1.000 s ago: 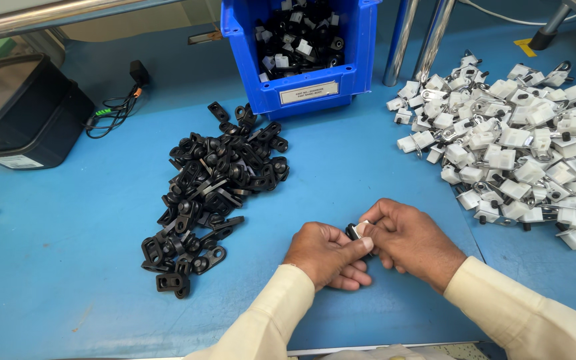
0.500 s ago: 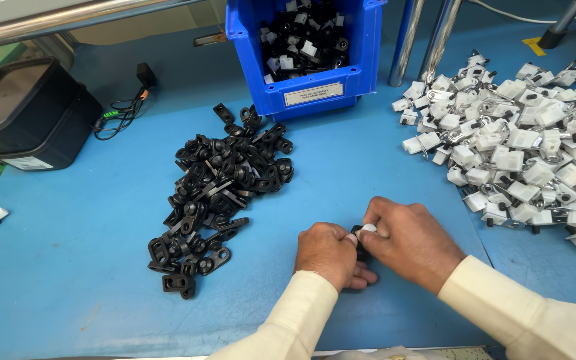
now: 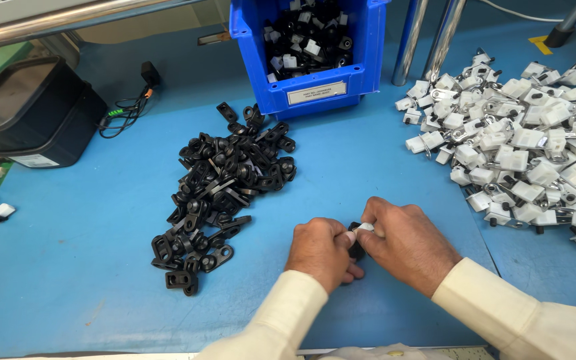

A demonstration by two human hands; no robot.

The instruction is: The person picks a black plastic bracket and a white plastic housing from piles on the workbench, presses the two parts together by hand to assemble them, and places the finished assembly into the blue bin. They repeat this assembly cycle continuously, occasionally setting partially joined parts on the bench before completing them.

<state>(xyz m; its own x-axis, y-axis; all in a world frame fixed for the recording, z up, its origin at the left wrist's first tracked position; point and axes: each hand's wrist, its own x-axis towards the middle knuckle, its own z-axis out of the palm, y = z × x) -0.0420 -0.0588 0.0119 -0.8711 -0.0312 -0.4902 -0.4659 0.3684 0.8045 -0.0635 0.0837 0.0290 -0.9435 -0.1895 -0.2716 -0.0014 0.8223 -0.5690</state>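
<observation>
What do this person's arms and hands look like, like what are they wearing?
Both arms wear long cream-coloured sleeves, plain and unmarked, ending at the wrists with loose cuffs. The left hand and right hand are bare: no gloves, and no rings, watch or wristband show. No cables or straps run along either sleeve.

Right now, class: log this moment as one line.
left hand: black part | right hand: white part | parts pressed together | black pile left

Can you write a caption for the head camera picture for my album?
Left hand and right hand pinch a small black-and-white part between black pieces and white pieces.
</observation>
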